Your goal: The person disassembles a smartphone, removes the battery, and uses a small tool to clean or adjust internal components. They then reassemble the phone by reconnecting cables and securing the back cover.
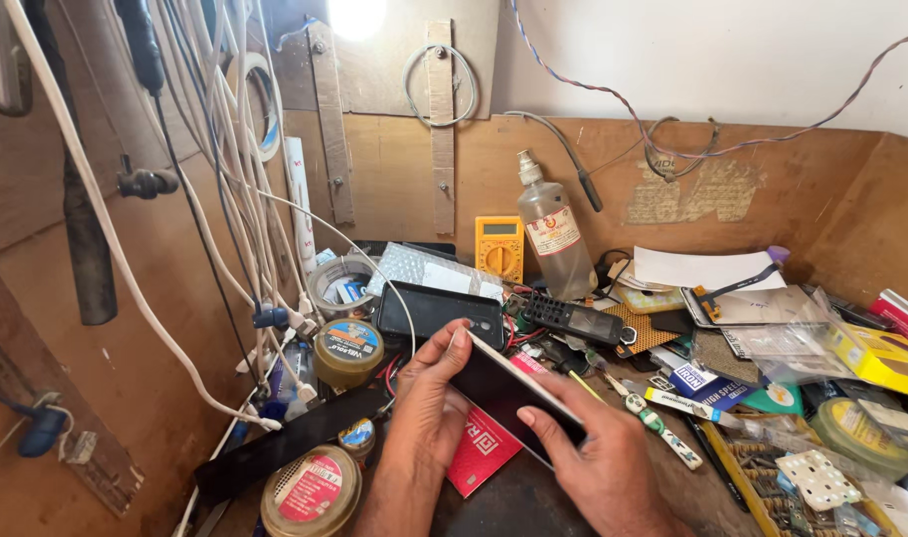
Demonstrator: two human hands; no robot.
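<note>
Your forearms: both run out of the bottom edge of the frame.
Phone [513,393]: your left hand [424,408] and right hand [598,457] cover its lower corners.
Red card [484,447]: partly under the phone, lower centre.
Brown tin [310,494]: bottom left, base cut by the frame edge.
Yellow box [886,358]: right edge slices it off.
Clear bottle [555,239]: label too small to make out.
Window glare [357,15]: top centre, blown out.
</note>
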